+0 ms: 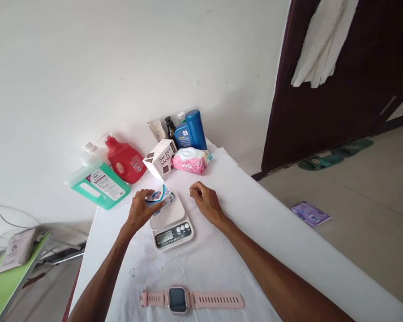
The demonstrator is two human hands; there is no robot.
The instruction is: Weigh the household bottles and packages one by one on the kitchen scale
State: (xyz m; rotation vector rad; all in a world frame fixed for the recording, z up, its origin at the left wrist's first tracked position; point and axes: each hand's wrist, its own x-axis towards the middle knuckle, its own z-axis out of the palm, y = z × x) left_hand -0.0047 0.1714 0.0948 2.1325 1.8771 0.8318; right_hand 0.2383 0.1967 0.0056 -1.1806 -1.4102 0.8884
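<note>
My left hand (141,209) is closed around a small white-and-blue soap box (164,195), thumb on the near side and fingers at the far side. The box is over the plate of a white kitchen scale (169,217); whether it touches the plate I cannot tell. Three round buttons and a grey display face me on the scale's front. Just right of the scale, my right hand (205,200) has its fingers curled in, with nothing visible in them. A pink smartwatch (177,299) lies stretched out on the white cloth nearer to me.
Behind the scale stand a Su-per Meal box (161,161), a pink wipes pack (191,161), a blue bottle (195,129), a red jug (126,158) and a green liquid jug (102,185). Right of the white-covered table (272,210), a purple packet (310,213) lies on the floor.
</note>
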